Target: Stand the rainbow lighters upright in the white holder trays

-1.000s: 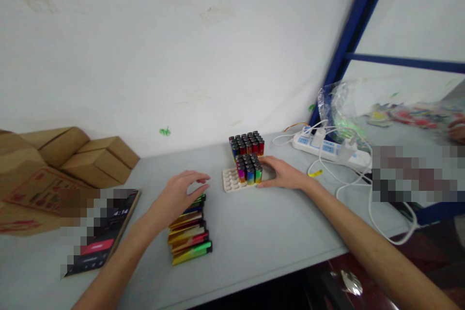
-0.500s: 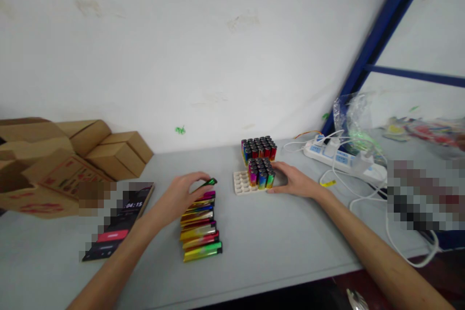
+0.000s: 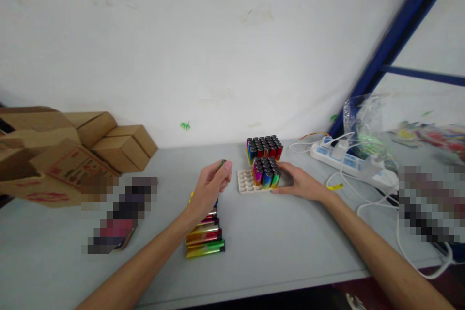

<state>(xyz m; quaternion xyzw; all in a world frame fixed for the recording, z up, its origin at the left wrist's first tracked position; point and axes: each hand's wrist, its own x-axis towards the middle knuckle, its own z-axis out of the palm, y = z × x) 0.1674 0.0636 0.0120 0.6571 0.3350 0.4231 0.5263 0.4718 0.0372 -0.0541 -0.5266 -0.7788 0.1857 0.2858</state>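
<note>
My left hand point(image 3: 212, 184) is closed around a shiny green tube with a black cap point(image 3: 223, 162); only its top end shows above my fingers. It is raised over the far end of a row of metallic tubes point(image 3: 205, 237), gold fading into other colours, lying side by side on the table. To the right stands a white tray point(image 3: 246, 182) with round holes. Several black-capped tubes point(image 3: 267, 172) stand upright in its right part, while the left holes are bare. My right hand point(image 3: 300, 181) grips the tray's right side, thumb at the front corner, fingers behind.
Behind the tray stands another block of upright black-capped tubes point(image 3: 265, 147). A white power strip point(image 3: 354, 162) with plugs and loose cables lies at the right, near a blue metal frame point(image 3: 385, 43). Cardboard boxes point(image 3: 123, 147) and a partly blurred phone point(image 3: 121, 218) occupy the left.
My left hand has lifted the green tube off the row, moved right and up, and turned it more upright in my fist. My right hand stays at the tray. The view has shifted slightly.
</note>
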